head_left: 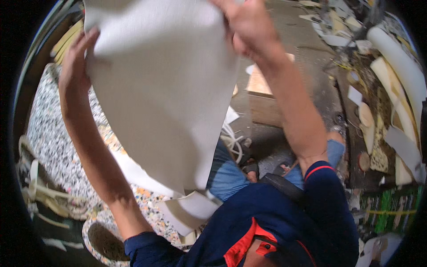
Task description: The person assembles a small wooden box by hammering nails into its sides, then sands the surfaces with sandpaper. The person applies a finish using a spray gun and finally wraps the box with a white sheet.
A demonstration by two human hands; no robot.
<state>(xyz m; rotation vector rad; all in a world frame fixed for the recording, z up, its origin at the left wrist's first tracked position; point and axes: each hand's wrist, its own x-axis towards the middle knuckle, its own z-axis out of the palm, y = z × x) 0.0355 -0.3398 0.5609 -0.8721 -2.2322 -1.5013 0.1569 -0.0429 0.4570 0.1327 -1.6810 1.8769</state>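
Note:
A large, flexible pale grey sheet (pixel 164 98) is raised in front of me, tapering to a narrow lower end near my lap. My left hand (pixel 78 64) grips its left edge, with part of the fingers hidden at the border. On the opposite edge, higher up, my right hand (pixel 253 33) is closed round the sheet; motion blurs it a little. Below the sheet's tip, a smaller curled pale piece (pixel 189 212) lies by my thigh. What the sheet is made of I cannot tell.
At my left lies a speckled multicoloured foam block (pixel 58 120). A wooden box (pixel 264 107) stands ahead on the floor, near white strips (pixel 233 142). Along the right are a white roll (pixel 396 62), foam offcuts (pixel 365 115) and a green patterned item (pixel 387 209).

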